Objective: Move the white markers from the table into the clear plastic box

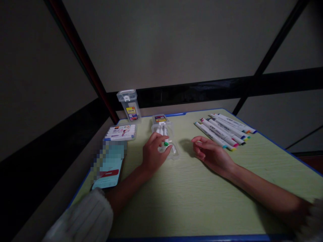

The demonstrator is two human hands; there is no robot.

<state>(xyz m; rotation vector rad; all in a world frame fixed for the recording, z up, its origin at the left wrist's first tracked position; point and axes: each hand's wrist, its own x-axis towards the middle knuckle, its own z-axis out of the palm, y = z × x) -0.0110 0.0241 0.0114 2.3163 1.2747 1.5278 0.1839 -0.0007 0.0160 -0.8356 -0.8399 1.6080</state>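
Observation:
My left hand is closed around a white marker with a green end, its thumb and fingers near that end. The marker lies at the mouth of a clear plastic case that has a yellow and red label. Other white markers show inside the case, partly hidden by my fingers. The clear lid hangs open toward me on the table. To the right, my right hand hovers palm inward with loosely bent fingers, holding nothing. It is just left of several loose white markers with coloured ends.
A clear lidded box stands upright at the back left. In front of it lies a flat pack of white pens. A phone with its screen lit is beside my left forearm. The pale table has a blue edge and meets a wall.

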